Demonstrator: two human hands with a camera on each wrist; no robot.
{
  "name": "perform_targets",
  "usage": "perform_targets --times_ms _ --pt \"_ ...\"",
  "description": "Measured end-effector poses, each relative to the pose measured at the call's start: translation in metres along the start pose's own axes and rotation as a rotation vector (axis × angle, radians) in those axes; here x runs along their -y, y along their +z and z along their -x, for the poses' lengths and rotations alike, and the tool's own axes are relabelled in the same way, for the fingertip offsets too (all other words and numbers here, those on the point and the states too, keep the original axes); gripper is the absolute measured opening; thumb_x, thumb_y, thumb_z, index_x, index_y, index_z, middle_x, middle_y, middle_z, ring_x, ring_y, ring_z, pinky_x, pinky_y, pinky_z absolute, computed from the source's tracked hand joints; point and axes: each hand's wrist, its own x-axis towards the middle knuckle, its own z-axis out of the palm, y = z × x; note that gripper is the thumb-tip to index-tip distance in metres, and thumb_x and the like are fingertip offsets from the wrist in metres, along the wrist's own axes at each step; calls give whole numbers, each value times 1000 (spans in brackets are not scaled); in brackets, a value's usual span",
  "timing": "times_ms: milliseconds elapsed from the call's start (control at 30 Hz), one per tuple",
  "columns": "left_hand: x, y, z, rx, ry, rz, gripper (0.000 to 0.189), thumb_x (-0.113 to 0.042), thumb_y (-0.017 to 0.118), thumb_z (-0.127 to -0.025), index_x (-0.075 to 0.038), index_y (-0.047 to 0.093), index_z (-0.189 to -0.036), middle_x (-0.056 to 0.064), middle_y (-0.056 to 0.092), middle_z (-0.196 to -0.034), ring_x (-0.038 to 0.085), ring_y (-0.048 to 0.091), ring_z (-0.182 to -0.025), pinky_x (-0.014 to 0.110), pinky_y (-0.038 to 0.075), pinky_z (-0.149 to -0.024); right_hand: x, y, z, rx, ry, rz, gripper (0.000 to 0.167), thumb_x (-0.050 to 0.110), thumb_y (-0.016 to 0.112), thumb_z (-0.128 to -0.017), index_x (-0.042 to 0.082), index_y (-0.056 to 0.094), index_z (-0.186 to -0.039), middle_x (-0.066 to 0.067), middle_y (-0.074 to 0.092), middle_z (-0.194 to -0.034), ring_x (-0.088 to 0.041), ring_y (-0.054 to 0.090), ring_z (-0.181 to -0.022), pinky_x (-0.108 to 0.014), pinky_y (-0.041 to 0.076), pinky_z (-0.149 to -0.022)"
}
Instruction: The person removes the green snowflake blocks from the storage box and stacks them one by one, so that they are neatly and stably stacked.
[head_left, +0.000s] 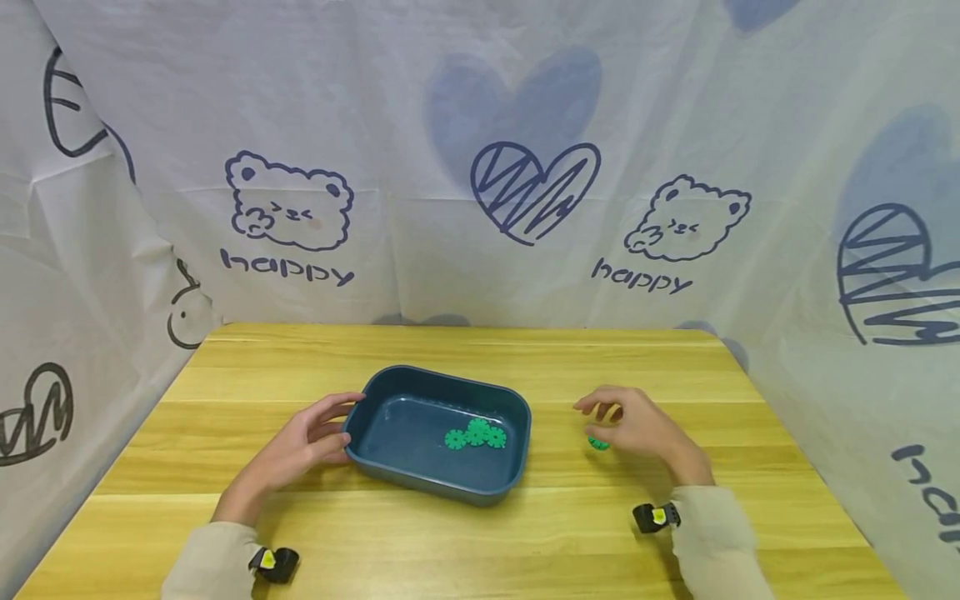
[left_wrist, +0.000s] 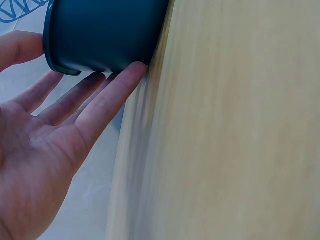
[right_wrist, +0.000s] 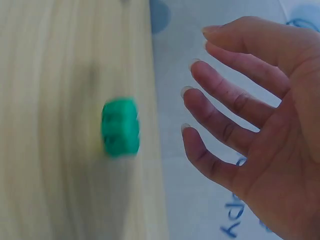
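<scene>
A dark blue-green rectangular basin (head_left: 420,487) stands on the table. Several green notched discs (head_left: 477,431) lie inside it, toward its right side. At the basin's left end, my left hand (head_left: 303,442) touches the rim and outer wall; the left wrist view shows the straight fingers (left_wrist: 102,107) against the wall (left_wrist: 107,35). To the right of the basin, my right hand (head_left: 637,425) is held above the table with fingers loosely bent and nothing in them. Below it lies another green notched piece (head_left: 598,443), partly hidden by the hand. In the right wrist view this green piece (right_wrist: 120,126) looks blurred and thick.
The wooden table (head_left: 450,550) carries the basin. Behind and at both sides hangs a pale cloth (head_left: 420,108) printed with hearts, bears and "happy". Each wrist wears a small black camera on a strap, such as the right one (head_left: 651,517).
</scene>
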Motion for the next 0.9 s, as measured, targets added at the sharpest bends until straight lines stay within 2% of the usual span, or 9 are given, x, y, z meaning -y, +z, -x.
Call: perform_targets --times_ms 233,467,633,733,900 --pt "-1 0 0 1 1 3 57 -7 55 -104 1 33 -156 38 37 -154 50 54 -130 37 64 -88 31 9 -21 43 -80 12 28 12 78 -88 11 76 -116 -9 76 -107 -24 63 -92 -37 58 -80" --pt "-1 0 0 -1 1 4 57 -7 55 -104 1 33 -156 38 37 -154 48 55 -129 36 64 -88 57 21 -38 66 -158 47 24 13 78 -89 13 78 -113 -1 76 -105 -15 64 -91 -35 59 -81" --pt "-2 0 0 0 -6 2 57 -7 54 -105 1 33 -157 38 36 -155 45 56 -129 37 64 -88 72 30 -50 104 -188 70 22 13 78 -90 12 78 -112 0 76 -107 -19 65 -92 -38 60 -82" --pt "-2 0 0 0 -6 3 58 -7 54 -104 1 33 -157 38 36 -155 46 56 -129 37 64 -88 79 34 -57 134 -203 82 22 13 78 -90 10 78 -112 -3 75 -106 -23 65 -91 -45 60 -83" --pt "-1 0 -1 2 -3 9 58 -5 55 -104 2 33 -157 39 37 -154 45 57 -129 38 64 -88 88 41 -66 173 -222 112 22 12 78 -89 9 79 -111 -6 74 -105 -26 65 -93 -38 59 -81"
